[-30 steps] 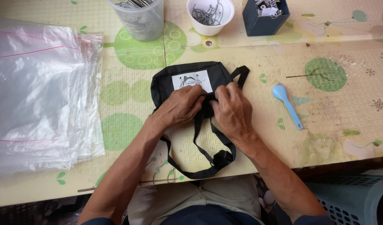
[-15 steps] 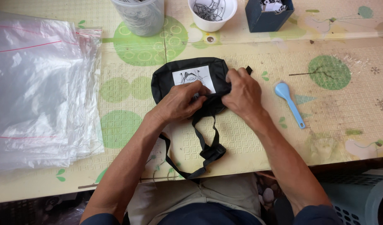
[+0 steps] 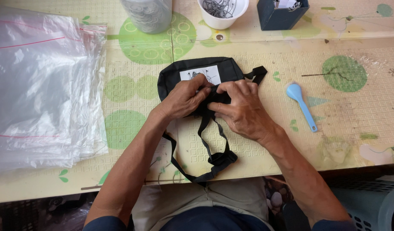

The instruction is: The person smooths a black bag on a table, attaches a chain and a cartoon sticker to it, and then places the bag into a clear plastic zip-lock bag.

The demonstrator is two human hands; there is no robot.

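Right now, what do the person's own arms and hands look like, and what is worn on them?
Both forearms are bare. The left hand and right hand show no gloves, rings or watch. Dark blue sleeves begin near the elbows, at the lower picture edge.

Bag (image 3: 171, 79): matt black cloth, white printed patch. Table (image 3: 355, 141): embossed, worn plastic sheet. Bags stack (image 3: 38, 85): glossy clear film. Spoon (image 3: 300, 105): smooth blue plastic.

Bare forearms — dark blue sleeves pushed above elbows, khaki trousers.
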